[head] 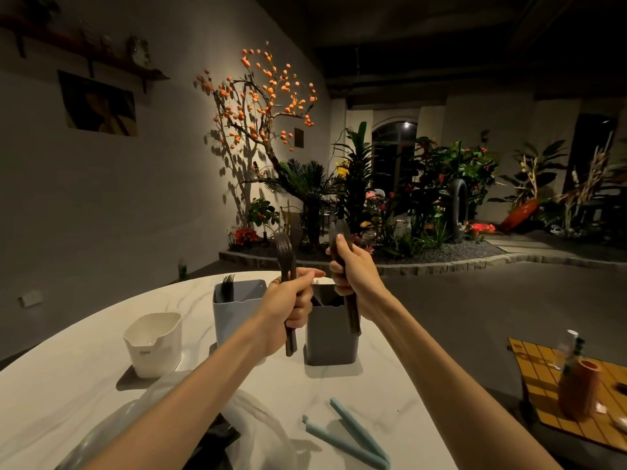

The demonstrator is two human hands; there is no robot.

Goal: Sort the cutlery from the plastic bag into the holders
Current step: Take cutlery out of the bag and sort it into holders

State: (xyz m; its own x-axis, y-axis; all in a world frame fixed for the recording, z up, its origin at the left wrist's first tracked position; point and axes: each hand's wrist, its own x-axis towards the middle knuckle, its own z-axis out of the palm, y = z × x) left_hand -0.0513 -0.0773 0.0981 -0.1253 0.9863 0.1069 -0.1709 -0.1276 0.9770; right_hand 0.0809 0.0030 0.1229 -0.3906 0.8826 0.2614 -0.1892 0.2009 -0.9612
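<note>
My left hand [291, 307] grips a bundle of dark forks [285, 256], tines up, above the table. My right hand [353, 276] grips another bundle of dark cutlery [339, 232], its handles hanging over the dark grey holder [330, 337]. A light blue-grey holder [234, 310] behind my left hand has dark forks [228, 285] standing in it. The white holder [152, 344] at the left looks empty. The clear plastic bag [258, 432] lies at the near edge under my left forearm, with dark cutlery [220, 439] inside.
A teal bag clip [349, 435] lies open on the white marble table [68, 364], near right. Off the table at the right stands an orange vase [576, 391] on a yellow gridded board [543, 378]. Plants and a lit tree fill the background.
</note>
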